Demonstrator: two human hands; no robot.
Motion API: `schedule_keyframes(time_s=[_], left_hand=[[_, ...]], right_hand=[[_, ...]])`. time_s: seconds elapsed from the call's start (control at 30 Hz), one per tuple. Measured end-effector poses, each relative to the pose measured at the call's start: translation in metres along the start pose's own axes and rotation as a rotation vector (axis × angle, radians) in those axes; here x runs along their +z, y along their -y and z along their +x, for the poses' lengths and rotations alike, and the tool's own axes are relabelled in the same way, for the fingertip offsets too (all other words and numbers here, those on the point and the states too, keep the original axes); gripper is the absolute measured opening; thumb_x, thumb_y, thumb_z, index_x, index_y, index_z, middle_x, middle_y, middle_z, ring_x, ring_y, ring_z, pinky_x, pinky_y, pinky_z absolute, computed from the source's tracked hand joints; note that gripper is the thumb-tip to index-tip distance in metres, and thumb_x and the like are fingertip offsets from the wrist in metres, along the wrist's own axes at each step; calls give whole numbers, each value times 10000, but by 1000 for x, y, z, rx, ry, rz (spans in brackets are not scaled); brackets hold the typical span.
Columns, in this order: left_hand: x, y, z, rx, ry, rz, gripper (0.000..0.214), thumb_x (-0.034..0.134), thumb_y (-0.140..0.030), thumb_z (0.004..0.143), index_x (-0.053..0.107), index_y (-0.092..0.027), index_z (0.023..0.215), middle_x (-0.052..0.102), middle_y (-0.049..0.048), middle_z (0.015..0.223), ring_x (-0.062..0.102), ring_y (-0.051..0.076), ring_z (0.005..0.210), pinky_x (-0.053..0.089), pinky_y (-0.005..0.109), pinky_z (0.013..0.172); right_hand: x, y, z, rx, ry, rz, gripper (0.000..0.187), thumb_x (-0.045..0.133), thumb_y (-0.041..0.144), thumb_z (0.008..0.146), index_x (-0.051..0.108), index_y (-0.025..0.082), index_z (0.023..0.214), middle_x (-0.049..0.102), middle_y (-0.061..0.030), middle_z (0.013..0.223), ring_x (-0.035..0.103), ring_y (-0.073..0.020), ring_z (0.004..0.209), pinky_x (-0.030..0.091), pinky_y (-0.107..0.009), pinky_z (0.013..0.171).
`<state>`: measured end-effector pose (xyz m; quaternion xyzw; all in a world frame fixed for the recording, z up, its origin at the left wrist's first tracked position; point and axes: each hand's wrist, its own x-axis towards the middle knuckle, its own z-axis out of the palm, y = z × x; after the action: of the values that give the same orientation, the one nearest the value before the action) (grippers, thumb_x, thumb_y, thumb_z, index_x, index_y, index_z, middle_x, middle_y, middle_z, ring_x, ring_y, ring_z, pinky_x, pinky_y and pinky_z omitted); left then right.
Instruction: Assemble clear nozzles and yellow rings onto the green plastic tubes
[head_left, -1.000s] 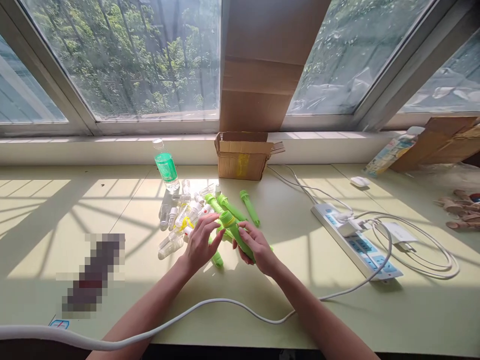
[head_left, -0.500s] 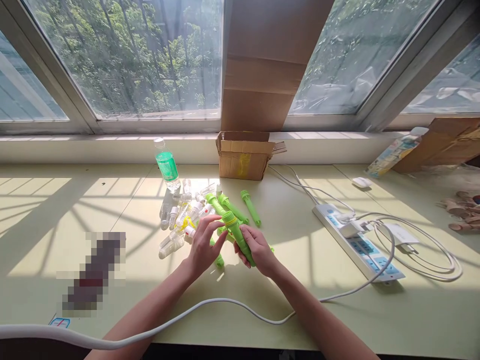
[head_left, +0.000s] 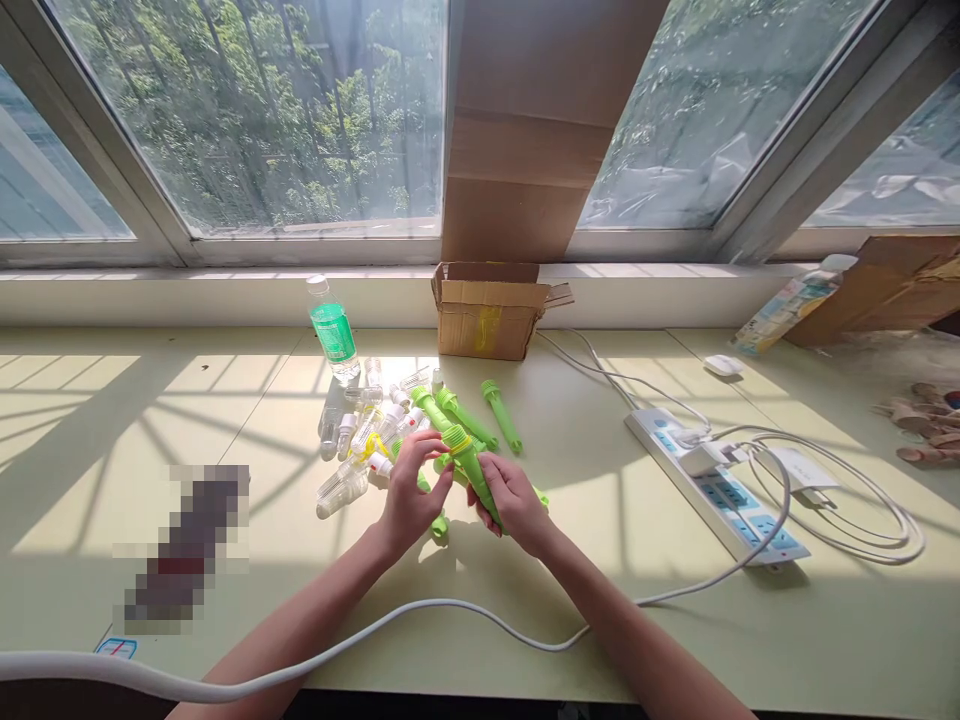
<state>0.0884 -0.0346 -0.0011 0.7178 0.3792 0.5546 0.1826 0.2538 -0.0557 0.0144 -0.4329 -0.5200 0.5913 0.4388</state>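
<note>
Green tube point(head_left: 471, 466) in right hand point(head_left: 512, 501), beside clear vials point(head_left: 358, 438)

A pixelated dark patch point(head_left: 184, 545) on the pale green worktop point(head_left: 525, 620) hides whatever lies there. The thick white cable point(head_left: 225, 675) runs off the left edge. The right hand point(head_left: 512, 503) covers the lower part of the bright green plastic tube point(head_left: 469, 460), so its far end cannot be seen. The wooden pieces point(head_left: 926, 420) at the right edge are cut off and too small to identify.
</note>
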Motion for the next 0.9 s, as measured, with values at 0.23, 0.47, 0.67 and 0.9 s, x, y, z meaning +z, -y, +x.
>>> schedule_keyframes(time_s=[0.23,0.47,0.67,0.9], left_hand=[[-2,-1,3,70,17,88,192,597,-158,857,566,-204,1041,610,90,1098,608,217,1084,584,385,840],[-13,2,11,122,-25,217,107,610,-152,846,532,-196,905,663,77,1028,636,216,1036,551,410,882],[-24,6,19,68,27,230,121,573,-150,849,563,-214,951,688,57,1042,652,205,1039,534,393,916],[-29,10,25,-126,101,288,747,581,-263,874,168,-234,1496,521,142,1393,518,260,1278,461,450,1030]], right_hand=[[-4,-2,1,-31,-11,-13,408,415,553,954,510,192,787,597,13,639,444,-66,352,308,-183,290],[-10,0,2,-87,-77,-79,397,411,521,966,507,200,754,591,8,652,453,-79,367,315,-204,295],[-15,0,3,-111,-122,-137,395,414,521,963,520,202,755,598,1,664,466,-90,389,321,-216,310],[-15,1,2,-113,-117,-146,392,409,514,965,520,203,755,601,-3,676,456,-86,390,319,-213,312]])
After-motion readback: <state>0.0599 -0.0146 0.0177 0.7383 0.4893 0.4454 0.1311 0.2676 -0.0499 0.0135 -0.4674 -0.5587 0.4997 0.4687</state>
